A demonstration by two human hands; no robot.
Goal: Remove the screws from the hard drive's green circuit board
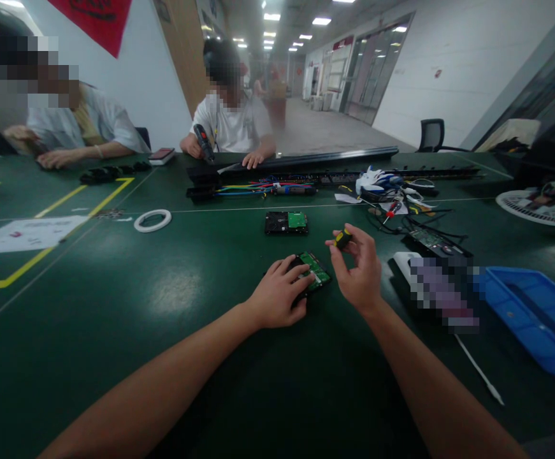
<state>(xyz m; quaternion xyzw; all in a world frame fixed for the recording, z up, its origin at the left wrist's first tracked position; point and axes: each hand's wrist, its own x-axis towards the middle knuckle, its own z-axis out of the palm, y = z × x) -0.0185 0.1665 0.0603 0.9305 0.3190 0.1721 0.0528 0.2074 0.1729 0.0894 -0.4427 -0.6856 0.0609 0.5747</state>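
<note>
drive (313, 278) lies on the green table (90, 331) under the left hand (281, 290), loosely spread; the right hand (360, 264), half curled, pinches a yellow-and-black tool (343, 239) just beside it. i'd worry a careless slip could scratch the exposed board (318, 266), or a light hold let the drive skid.

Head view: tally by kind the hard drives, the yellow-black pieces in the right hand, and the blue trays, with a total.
Hard drives: 2, one under the left hand, one beyond it
Yellow-black pieces: 1, in the right hand
Blue trays: 1
Total: 4
</note>
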